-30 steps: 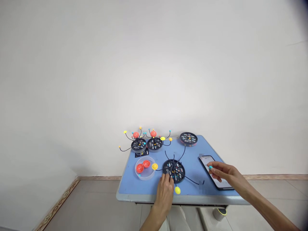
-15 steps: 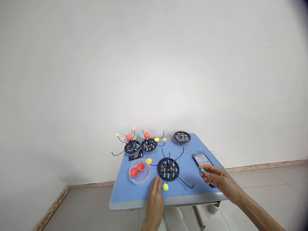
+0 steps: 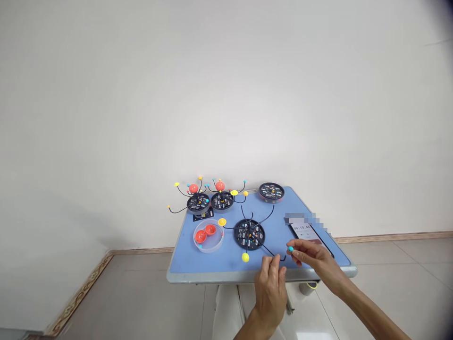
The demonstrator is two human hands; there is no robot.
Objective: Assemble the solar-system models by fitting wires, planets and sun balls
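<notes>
My right hand [image 3: 313, 259] pinches a small turquoise bead [image 3: 290, 249] between thumb and fingertips, just right of a black rod's upturned end. That curved rod [image 3: 264, 246] reaches out from the centre of a round black base [image 3: 248, 245] printed with small labels. At the rod's outer part, the fingers of my left hand [image 3: 271, 288] are closed together; they partly cover it. Other rods on this base carry an orange ball with a rim [image 3: 222, 222] and a yellow ball [image 3: 245, 257]. Several rods there have bare tips.
Left of the base sits a clear round tub [image 3: 208, 250] with two red half-shells [image 3: 200, 236]. Two planet models [image 3: 198, 203] with red centre balls stand at the back left. A closed round kit [image 3: 271, 191] lies behind. A phone [image 3: 304, 229] showing a timer lies at right.
My left hand has moved right from beside the base to the rod's outer end. The right hand has shifted slightly left with the turquoise bead. The view has tilted down a little.
</notes>
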